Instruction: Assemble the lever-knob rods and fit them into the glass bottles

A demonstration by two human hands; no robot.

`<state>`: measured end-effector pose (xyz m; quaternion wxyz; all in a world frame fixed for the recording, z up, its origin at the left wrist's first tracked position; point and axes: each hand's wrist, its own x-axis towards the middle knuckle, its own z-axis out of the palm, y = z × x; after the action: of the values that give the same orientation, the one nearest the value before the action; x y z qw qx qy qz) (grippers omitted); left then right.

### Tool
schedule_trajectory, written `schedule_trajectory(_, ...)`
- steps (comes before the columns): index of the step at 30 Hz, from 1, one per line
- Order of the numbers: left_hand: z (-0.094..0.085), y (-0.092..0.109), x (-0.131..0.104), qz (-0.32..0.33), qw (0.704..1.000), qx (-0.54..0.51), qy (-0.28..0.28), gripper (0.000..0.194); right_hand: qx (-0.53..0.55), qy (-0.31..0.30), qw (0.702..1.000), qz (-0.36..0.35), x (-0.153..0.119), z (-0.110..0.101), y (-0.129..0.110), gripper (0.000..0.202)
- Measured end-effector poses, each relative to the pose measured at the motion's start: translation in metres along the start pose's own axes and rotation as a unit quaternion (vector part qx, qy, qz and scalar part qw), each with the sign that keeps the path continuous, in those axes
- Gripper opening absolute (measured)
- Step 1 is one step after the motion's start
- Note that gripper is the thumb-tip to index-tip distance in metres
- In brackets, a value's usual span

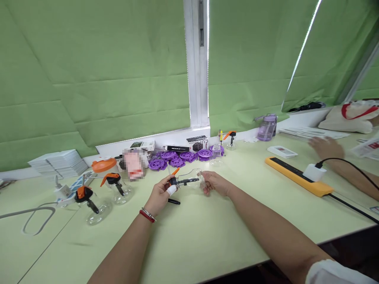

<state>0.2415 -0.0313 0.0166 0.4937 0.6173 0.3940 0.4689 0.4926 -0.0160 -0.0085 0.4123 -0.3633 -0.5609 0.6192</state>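
Observation:
A clear glass vessel (190, 178) with a black and orange top lies sideways between my hands above the table. My left hand (161, 193), with a white wrap on the thumb, grips the black top at the vessel's left end. Fingers of my right hand (213, 182) are bent round the glass at the other end. Inside the glass runs a black tube. Just below, a black pen-like item (174, 201) rests on the table. Behind the vessel sit several purple wheel-shaped pieces (177, 162).
Two similar glass vessels (99, 211) (123, 194) stand at the left, near a paper stack (59, 163). An orange power strip (299, 176) with a plugged-in charger lies at the right. Beyond it another person's hand (325, 148) rests near papers. A purple bottle (266, 128) stands behind.

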Motion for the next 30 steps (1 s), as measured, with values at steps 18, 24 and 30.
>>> schedule_trajectory(18,-0.002,-0.006,0.002,0.0,0.999,-0.044,0.008,0.046,0.008,-0.003,0.999,-0.048,-0.004,0.001,-0.006,0.061)
schedule_trajectory(24,-0.001,-0.007,0.002,0.0,0.999,-0.037,-0.006,0.047,-0.026,0.017,0.999,-0.033,-0.001,0.002,-0.004,0.053)
schedule_trajectory(30,-0.003,-0.006,0.002,-0.004,0.999,-0.045,0.0,0.046,-0.018,0.014,0.999,-0.022,-0.004,0.002,-0.007,0.061)
